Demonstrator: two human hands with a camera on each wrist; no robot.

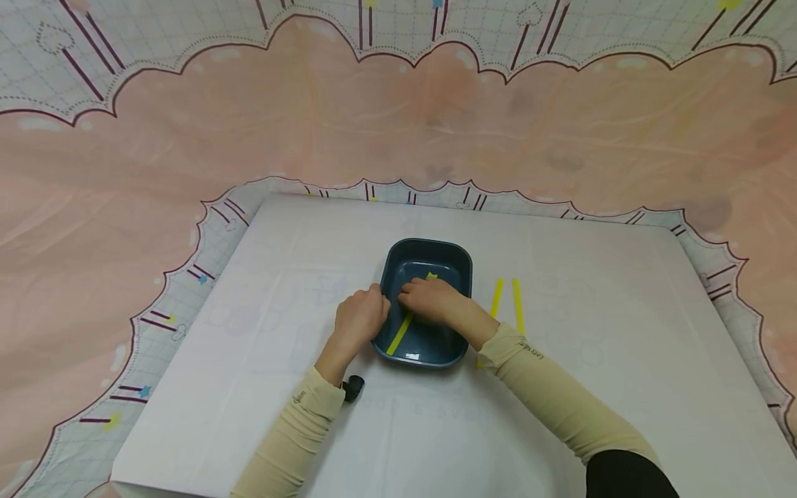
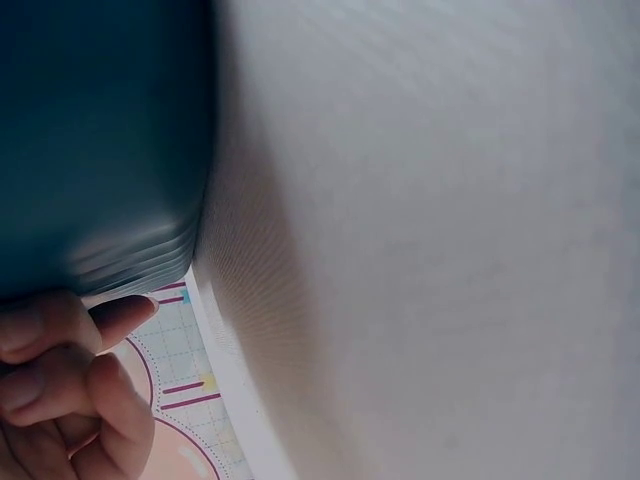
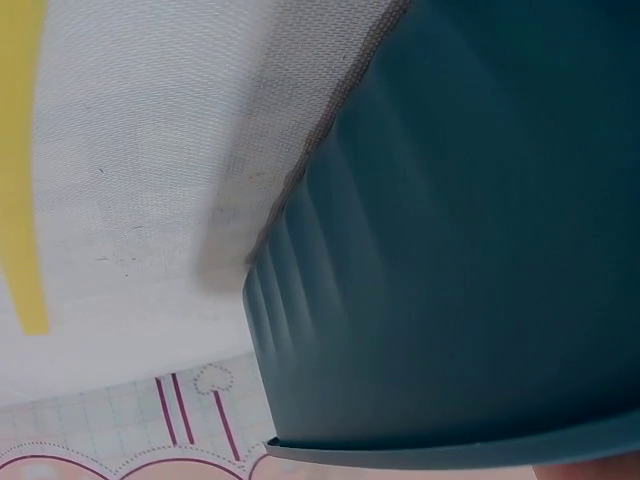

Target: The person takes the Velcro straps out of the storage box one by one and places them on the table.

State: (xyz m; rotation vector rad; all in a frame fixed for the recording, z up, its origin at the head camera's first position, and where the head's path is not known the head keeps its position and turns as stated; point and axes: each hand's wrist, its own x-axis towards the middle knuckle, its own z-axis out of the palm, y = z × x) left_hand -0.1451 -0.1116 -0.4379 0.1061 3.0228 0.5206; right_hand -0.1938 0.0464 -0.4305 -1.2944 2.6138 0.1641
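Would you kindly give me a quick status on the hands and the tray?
Left hand grips tray rim. Right hand inside tray, on yellow strip. Two more strips lie right of tray. Nothing in the way.

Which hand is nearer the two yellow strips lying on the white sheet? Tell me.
Right. The right hand is inside the blue tray, beside the two yellow strips; the left hand grips the tray's far-side rim.

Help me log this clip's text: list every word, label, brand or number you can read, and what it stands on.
Small dark print on the right beige sleeve near the wrist: too small to read.
Small dark print on the left beige sleeve near the wrist: too small to read.
Dark blue rectangular plastic tray, yellow paper strips, white sheet: no text visible.
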